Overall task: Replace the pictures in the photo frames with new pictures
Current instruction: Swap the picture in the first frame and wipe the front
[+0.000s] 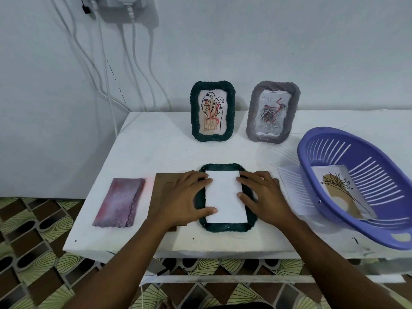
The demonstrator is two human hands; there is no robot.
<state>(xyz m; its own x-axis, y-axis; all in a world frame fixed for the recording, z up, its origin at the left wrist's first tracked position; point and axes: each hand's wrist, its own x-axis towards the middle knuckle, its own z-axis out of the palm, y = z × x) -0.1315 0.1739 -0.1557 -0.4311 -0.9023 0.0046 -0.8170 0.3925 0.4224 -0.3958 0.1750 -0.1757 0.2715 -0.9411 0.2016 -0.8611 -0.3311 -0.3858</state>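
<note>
White rectangular paper (225,196) was pressed flat inside the dark green rope-edged photo frame (225,228), laid near the white table (156,148) front edge, by straight, uncurled fingers of the left hand (185,199) and right hand (265,197).

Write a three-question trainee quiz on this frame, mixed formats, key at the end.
1. True or false: the purple basket is empty.
2. The left hand and right hand both rest fingers on: A) the white sheet in the flat green frame; B) the pink cloth; C) the purple basket.
3. How many frames stand upright at the back of the table?
Key: 1 false, a picture lies inside; 2 A; 3 two, the upright green frame and the grey frame.
</note>
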